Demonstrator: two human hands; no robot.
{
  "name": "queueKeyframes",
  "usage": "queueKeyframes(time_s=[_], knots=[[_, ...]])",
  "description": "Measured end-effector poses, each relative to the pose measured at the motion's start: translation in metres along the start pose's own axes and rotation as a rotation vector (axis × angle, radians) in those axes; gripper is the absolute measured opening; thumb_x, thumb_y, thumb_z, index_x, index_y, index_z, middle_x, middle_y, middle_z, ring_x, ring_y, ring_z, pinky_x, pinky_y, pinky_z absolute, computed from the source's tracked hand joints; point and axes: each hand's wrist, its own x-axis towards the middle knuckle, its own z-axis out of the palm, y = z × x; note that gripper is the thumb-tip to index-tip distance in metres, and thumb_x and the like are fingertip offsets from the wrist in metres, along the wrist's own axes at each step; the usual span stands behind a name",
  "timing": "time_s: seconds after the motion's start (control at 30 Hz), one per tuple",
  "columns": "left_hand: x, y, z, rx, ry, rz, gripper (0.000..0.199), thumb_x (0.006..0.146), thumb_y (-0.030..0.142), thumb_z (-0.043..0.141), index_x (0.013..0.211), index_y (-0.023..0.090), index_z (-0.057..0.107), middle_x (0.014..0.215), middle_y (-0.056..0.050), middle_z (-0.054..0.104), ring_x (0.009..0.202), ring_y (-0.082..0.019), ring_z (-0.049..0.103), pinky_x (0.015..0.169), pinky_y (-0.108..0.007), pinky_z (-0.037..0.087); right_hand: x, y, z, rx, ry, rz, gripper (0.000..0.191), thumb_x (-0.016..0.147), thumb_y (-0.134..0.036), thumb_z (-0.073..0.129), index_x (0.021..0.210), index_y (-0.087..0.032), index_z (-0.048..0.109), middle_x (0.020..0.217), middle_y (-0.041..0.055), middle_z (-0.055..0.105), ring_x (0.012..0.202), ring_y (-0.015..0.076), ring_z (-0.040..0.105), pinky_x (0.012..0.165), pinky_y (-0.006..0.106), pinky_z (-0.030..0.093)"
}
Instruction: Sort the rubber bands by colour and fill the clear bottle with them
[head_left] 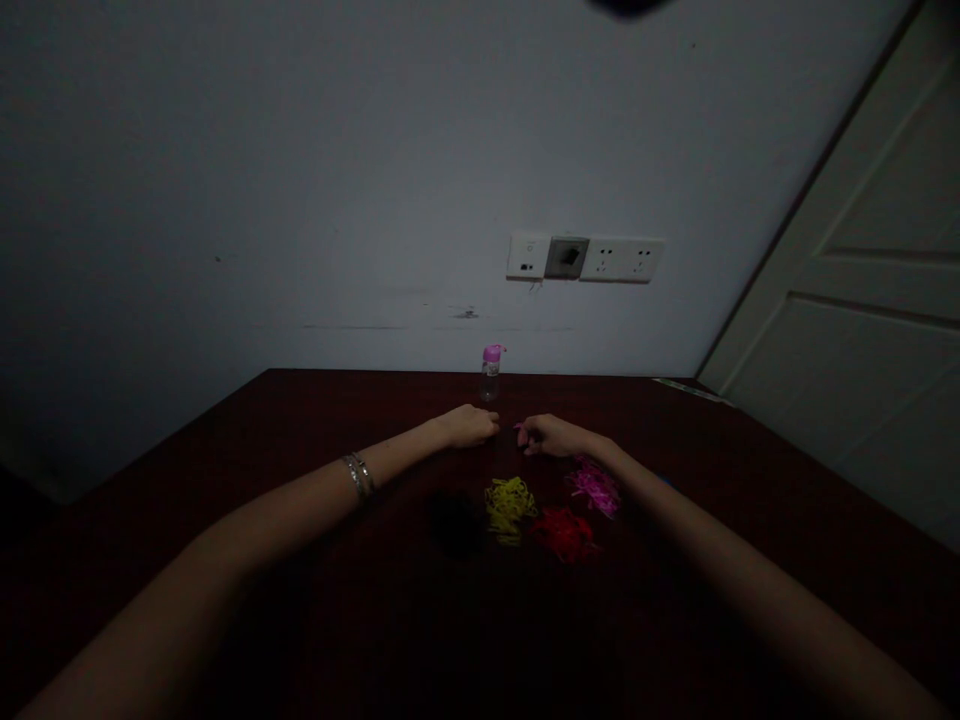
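My left hand [471, 426] rests on the dark red table with its fingers curled closed, and whatever they hold is hidden. Across a small gap, my right hand [553, 436] has its fingertips pinched together. A bit of pink shows at those fingertips, too small and dim to name. Nearer to me lie loose heaps of thin bands: a yellow heap [510, 508], a red heap [566, 534] and a pink heap [595, 488] beside my right forearm. A dark heap [454, 522] left of the yellow one is barely visible. Behind my hands stands a clear bottle [490, 384] with a pink cap.
The table [337, 400] meets a pale wall [337, 200] at its far edge. White sockets [621, 260] are set in the wall. A panelled door [862, 330] is at the right. Something blue [664, 481] peeks out behind my right forearm. The light is dim.
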Motion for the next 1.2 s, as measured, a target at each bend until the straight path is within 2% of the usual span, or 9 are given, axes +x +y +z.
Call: queueKeyframes(time_s=[0.17, 0.27, 0.43, 0.53, 0.63, 0.8, 0.97, 1.07, 1.2], knots=[[0.01, 0.001, 0.015, 0.035, 0.042, 0.04, 0.017, 0.081, 0.008, 0.041, 0.086, 0.012, 0.056, 0.087, -0.011, 0.059, 0.077, -0.017, 0.059, 0.06, -0.025, 0.045, -0.006, -0.006, 0.004, -0.119, 0.063, -0.025, 0.026, 0.062, -0.004, 0.045, 0.078, -0.012, 0.064, 0.071, 0.0043, 0.063, 0.061, 0.0118, 0.054, 0.056, 0.019, 0.038], [0.012, 0.001, 0.014, 0.004, 0.047, 0.009, 0.017, 0.08, 0.008, 0.041, 0.087, 0.011, 0.056, 0.089, -0.011, 0.059, 0.077, -0.018, 0.059, 0.061, -0.026, 0.045, -0.007, -0.013, 0.008, -0.183, 0.087, 0.007, 0.023, 0.06, -0.005, 0.047, 0.075, -0.012, 0.064, 0.068, 0.0045, 0.063, 0.058, 0.012, 0.052, 0.053, 0.019, 0.036], [-0.001, -0.001, -0.012, -0.206, 0.062, -0.14, 0.013, 0.075, 0.016, 0.047, 0.083, 0.014, 0.058, 0.087, -0.008, 0.06, 0.075, -0.016, 0.057, 0.06, -0.024, 0.041, -0.006, -0.014, 0.007, -0.116, 0.114, 0.075, 0.023, 0.058, -0.005, 0.048, 0.071, -0.012, 0.065, 0.065, 0.003, 0.063, 0.057, 0.0117, 0.052, 0.052, 0.019, 0.036], [-0.023, -0.003, -0.034, -0.424, 0.039, -0.158, 0.012, 0.07, 0.012, 0.05, 0.076, 0.014, 0.06, 0.075, -0.003, 0.06, 0.068, -0.012, 0.054, 0.059, -0.02, 0.037, -0.007, -0.013, -0.001, -0.007, 0.166, 0.105, 0.022, 0.058, -0.008, 0.049, 0.073, -0.011, 0.065, 0.066, 0.003, 0.063, 0.058, 0.0117, 0.052, 0.053, 0.02, 0.037], [-0.053, 0.001, -0.044, -0.622, -0.018, -0.133, 0.014, 0.065, 0.008, 0.051, 0.074, 0.011, 0.061, 0.068, 0.0, 0.058, 0.061, -0.008, 0.05, 0.057, -0.017, 0.035, -0.007, -0.027, -0.009, 0.145, 0.196, 0.089, 0.022, 0.059, -0.011, 0.051, 0.077, -0.01, 0.064, 0.068, 0.0031, 0.063, 0.059, 0.0114, 0.052, 0.054, 0.02, 0.039], [-0.097, 0.018, -0.032, -0.804, -0.119, -0.19, 0.015, 0.065, 0.009, 0.053, 0.077, 0.012, 0.063, 0.065, 0.001, 0.057, 0.057, -0.006, 0.049, 0.052, -0.014, 0.034, 0.0, -0.078, 0.004, 0.414, 0.042, -0.044, 0.025, 0.058, -0.01, 0.052, 0.082, -0.011, 0.062, 0.068, 0.0017, 0.062, 0.06, 0.0103, 0.054, 0.055, 0.02, 0.042], [-0.114, 0.021, -0.023, -0.842, -0.132, -0.146, 0.023, 0.066, 0.016, 0.057, 0.088, 0.014, 0.063, 0.069, 0.002, 0.059, 0.057, -0.006, 0.05, 0.051, -0.014, 0.034, 0.006, -0.109, 0.036, 0.497, -0.154, -0.137, 0.026, 0.061, -0.013, 0.057, 0.086, -0.014, 0.063, 0.075, 0.0026, 0.065, 0.07, 0.0129, 0.06, 0.059, 0.021, 0.045], [-0.113, 0.009, -0.022, -0.83, -0.138, -0.164, 0.024, 0.067, 0.015, 0.055, 0.089, 0.014, 0.063, 0.07, 0.001, 0.06, 0.058, -0.007, 0.051, 0.052, -0.014, 0.035, 0.005, -0.105, 0.035, 0.475, -0.173, -0.166, 0.026, 0.062, -0.016, 0.059, 0.088, -0.014, 0.063, 0.081, 0.0039, 0.065, 0.076, 0.0141, 0.06, 0.063, 0.023, 0.046], [-0.095, -0.015, -0.015, -0.668, -0.062, -0.296, 0.022, 0.066, 0.015, 0.054, 0.085, 0.013, 0.064, 0.069, 0.0, 0.061, 0.06, -0.008, 0.053, 0.056, -0.016, 0.037, -0.005, -0.076, 0.009, 0.201, 0.062, -0.154, 0.021, 0.065, -0.011, 0.053, 0.082, -0.013, 0.065, 0.082, 0.0053, 0.065, 0.075, 0.0145, 0.059, 0.065, 0.025, 0.045]])
